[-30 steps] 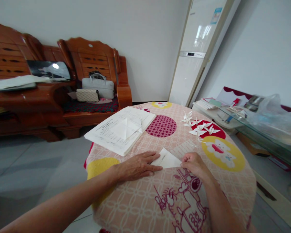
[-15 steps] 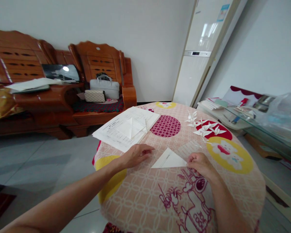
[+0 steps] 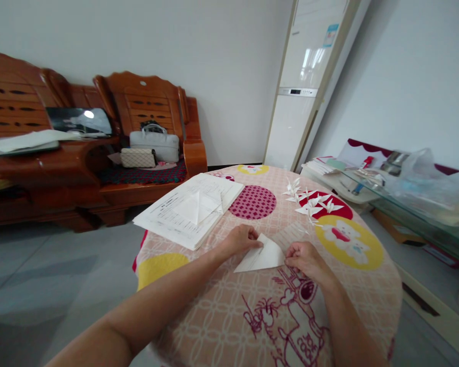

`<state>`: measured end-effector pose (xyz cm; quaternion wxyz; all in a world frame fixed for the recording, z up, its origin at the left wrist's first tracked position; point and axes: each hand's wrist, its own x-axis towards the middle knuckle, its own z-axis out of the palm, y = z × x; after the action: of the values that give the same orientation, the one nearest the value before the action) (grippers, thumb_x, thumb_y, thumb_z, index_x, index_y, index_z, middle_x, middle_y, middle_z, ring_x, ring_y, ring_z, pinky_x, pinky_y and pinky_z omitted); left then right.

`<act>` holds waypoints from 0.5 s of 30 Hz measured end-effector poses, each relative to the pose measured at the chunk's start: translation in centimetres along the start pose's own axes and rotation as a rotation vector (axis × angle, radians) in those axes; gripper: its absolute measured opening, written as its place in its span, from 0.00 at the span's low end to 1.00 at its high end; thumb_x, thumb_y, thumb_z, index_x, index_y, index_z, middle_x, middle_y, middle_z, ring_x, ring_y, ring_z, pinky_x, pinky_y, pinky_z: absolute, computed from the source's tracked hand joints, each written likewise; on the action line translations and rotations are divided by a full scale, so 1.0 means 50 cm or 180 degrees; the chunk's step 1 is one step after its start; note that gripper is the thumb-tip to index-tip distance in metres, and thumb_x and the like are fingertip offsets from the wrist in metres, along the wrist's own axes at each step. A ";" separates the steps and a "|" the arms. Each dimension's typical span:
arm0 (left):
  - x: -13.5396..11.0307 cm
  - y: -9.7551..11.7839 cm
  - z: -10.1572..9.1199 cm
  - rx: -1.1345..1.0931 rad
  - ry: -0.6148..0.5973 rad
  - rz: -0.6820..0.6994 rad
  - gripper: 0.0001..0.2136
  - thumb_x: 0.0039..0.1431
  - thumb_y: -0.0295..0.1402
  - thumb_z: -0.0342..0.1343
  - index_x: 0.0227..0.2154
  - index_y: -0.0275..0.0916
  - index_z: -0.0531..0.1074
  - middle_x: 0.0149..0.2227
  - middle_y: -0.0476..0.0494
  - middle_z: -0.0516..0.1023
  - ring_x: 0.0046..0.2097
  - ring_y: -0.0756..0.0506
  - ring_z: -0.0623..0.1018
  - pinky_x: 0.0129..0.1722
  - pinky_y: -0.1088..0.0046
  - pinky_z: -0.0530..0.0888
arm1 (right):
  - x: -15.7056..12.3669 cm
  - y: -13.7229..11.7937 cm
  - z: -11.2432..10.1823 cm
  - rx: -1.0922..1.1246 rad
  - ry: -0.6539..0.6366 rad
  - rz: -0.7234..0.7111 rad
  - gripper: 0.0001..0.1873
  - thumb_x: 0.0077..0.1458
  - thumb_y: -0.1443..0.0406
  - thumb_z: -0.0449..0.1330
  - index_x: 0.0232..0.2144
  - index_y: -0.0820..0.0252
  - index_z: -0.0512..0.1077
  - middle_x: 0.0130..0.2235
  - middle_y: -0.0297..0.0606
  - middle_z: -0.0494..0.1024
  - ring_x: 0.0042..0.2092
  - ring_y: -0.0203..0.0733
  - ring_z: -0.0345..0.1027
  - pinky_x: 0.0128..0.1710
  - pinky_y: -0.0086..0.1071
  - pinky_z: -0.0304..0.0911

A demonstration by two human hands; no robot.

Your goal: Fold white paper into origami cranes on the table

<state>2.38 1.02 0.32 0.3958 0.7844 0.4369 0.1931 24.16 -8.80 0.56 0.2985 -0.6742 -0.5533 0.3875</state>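
A white sheet of paper folded into a triangle (image 3: 260, 256) lies on the patterned tablecloth in front of me, its surface slightly bowed. At its upper left edge my left hand (image 3: 244, 239) has its fingers closed on the paper near the top point. My right hand (image 3: 300, 257) pinches the triangle's right corner. Just behind the triangle lies a translucent printed strip (image 3: 291, 234). Beyond my right hand sits a group of white folded paper cranes (image 3: 314, 202).
A stack of printed sheets (image 3: 168, 209) with a creased paper square (image 3: 198, 207) on top lies at the table's left. A glass shelf (image 3: 390, 201) with a plastic bag (image 3: 421, 178) stands to the right. Wooden chairs (image 3: 145, 97) and a tall white cabinet unit (image 3: 290, 117) are behind.
My left hand has moved right from the tablecloth onto the triangle's upper edge and gripped it. The paper, flat before, now bows upward. The view has shifted a little to the right.
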 end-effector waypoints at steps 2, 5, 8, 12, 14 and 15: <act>0.000 -0.005 -0.001 -0.0299 -0.0090 0.0051 0.10 0.44 0.37 0.62 0.25 0.35 0.75 0.23 0.50 0.72 0.27 0.50 0.70 0.25 0.76 0.60 | -0.001 0.004 -0.001 0.0058 -0.0021 -0.0046 0.02 0.40 0.70 0.59 0.22 0.61 0.69 0.15 0.26 0.68 0.15 0.30 0.58 0.14 0.22 0.51; -0.008 -0.007 -0.004 -0.0849 -0.0123 0.0094 0.13 0.44 0.39 0.62 0.18 0.34 0.69 0.19 0.53 0.65 0.24 0.53 0.64 0.23 0.76 0.56 | 0.002 0.010 -0.010 0.0206 0.0120 -0.0098 0.02 0.41 0.67 0.60 0.22 0.61 0.70 0.14 0.27 0.68 0.14 0.30 0.57 0.14 0.23 0.50; -0.020 0.001 -0.011 -0.1524 -0.0075 -0.0005 0.15 0.43 0.41 0.63 0.20 0.34 0.68 0.19 0.54 0.63 0.22 0.55 0.60 0.22 0.77 0.54 | 0.008 0.010 -0.023 0.0471 0.0868 -0.0318 0.08 0.45 0.61 0.61 0.22 0.61 0.71 0.17 0.31 0.72 0.18 0.35 0.64 0.17 0.25 0.56; -0.034 0.022 -0.023 -0.2162 0.0097 -0.0042 0.15 0.43 0.41 0.65 0.24 0.34 0.69 0.21 0.53 0.66 0.24 0.54 0.64 0.24 0.78 0.58 | 0.012 -0.003 -0.022 0.1299 0.1277 -0.0552 0.22 0.50 0.49 0.60 0.27 0.64 0.76 0.26 0.42 0.79 0.27 0.42 0.73 0.27 0.31 0.67; -0.038 0.032 -0.025 -0.2272 0.0224 -0.0014 0.15 0.44 0.41 0.65 0.24 0.34 0.70 0.22 0.52 0.68 0.24 0.54 0.65 0.25 0.78 0.59 | 0.011 -0.012 -0.010 0.1810 0.1039 -0.0619 0.28 0.52 0.45 0.56 0.29 0.65 0.78 0.26 0.44 0.80 0.26 0.44 0.73 0.27 0.34 0.68; -0.039 0.035 -0.024 -0.2291 0.0278 0.0000 0.14 0.44 0.41 0.65 0.24 0.34 0.70 0.23 0.51 0.69 0.25 0.53 0.66 0.25 0.78 0.60 | 0.011 -0.016 -0.003 0.1969 0.0922 -0.0665 0.29 0.53 0.44 0.54 0.29 0.65 0.78 0.24 0.44 0.79 0.25 0.44 0.73 0.27 0.34 0.68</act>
<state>1.47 -0.61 2.54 0.6275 0.5858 0.3574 0.3679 23.92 -8.09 1.17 0.6019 -0.5397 -0.4277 0.4045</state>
